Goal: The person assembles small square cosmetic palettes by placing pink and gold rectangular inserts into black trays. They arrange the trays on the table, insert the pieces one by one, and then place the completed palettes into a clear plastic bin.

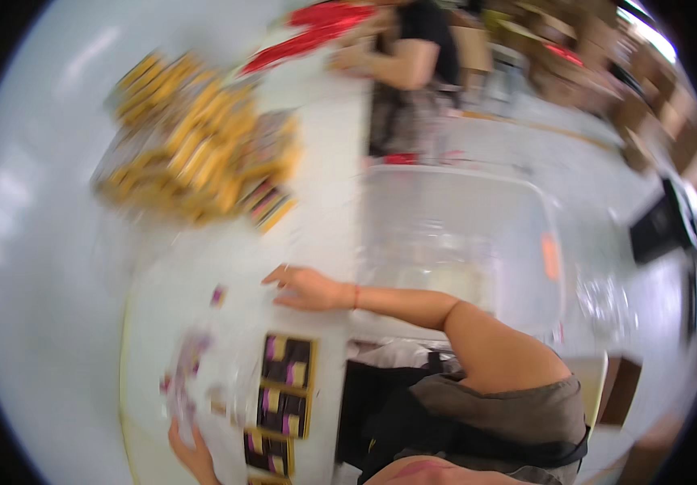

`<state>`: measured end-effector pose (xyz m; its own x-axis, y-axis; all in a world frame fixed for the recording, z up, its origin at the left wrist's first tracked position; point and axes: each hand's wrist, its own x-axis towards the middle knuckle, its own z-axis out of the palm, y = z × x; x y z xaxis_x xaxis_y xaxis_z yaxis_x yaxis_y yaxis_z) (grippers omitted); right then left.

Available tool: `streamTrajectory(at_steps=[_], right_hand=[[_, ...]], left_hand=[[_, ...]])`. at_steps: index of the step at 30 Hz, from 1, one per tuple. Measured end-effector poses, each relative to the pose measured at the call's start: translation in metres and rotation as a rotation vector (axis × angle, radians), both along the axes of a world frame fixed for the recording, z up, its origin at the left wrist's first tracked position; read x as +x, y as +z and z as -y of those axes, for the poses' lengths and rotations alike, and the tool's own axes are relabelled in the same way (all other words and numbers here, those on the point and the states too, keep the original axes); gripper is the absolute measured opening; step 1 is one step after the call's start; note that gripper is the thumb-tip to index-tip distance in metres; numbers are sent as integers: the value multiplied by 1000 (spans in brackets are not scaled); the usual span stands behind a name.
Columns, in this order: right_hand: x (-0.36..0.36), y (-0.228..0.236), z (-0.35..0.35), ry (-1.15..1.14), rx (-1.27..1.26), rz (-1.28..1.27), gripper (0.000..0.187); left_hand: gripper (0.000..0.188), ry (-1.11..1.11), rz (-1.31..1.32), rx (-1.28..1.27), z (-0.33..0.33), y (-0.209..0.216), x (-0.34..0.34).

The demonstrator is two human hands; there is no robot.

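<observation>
My right hand reaches out over the white table, fingers extended and apart, holding nothing. A small purple-and-white piece lies beyond its fingertips. Toward the lower edge, my left hand has its thumb and a finger spread. Its fingertips are at the end of a blurred clear strip with purple bits; whether they touch it is unclear. Between my hands, a row of flat yellow-edged boxes with dark, purple and cream squares runs along the table's near side.
A large heap of yellow packs stands on the table's far part. A translucent plastic bin sits beside the table. Another person works by red strips. Cardboard boxes and a black container are at right.
</observation>
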<state>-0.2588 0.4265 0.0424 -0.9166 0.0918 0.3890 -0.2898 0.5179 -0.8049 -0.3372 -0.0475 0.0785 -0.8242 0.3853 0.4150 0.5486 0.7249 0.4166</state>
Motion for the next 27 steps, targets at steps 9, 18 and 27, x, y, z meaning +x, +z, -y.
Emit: streamTrajectory(at_steps=[9,18,27], right_hand=[[38,-15,-21,-306,-88,-120,13],[37,-14,-13,-439,-110,-126,31],[34,-21,-18,-383,-37,-243,43]], left_hand=[[34,-958,494,-149,-115,-24,132],[40,-1021,735,-397,-133,-108,161],[47,-767,586,-438,-73,-131,175]])
